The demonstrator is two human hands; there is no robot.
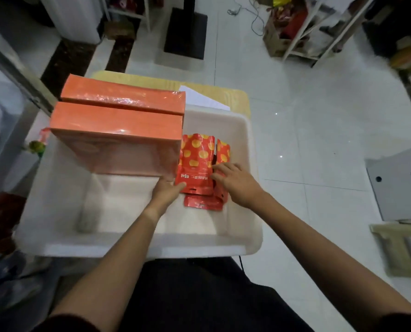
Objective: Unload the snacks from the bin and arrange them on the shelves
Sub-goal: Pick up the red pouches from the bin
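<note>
Landmark: white plastic bin (252, 149) on pale wooden table (241, 97).
In bin, far-left: two orange shrink-wrapped boxes (118, 125), one behind the other.
In bin, right: red yellow-dotted snack pouches (196, 156), overlapping, beside the boxes.
Behind bin: white paper sheet (199, 97).

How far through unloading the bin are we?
Near half of the white bin shows bare floor, so some unloading looks done. Left hand and right hand are gathering the red snack pouches. Two orange boxes still wait inside.

Head camera looks steeply down, close over the bin (137, 250).
</note>
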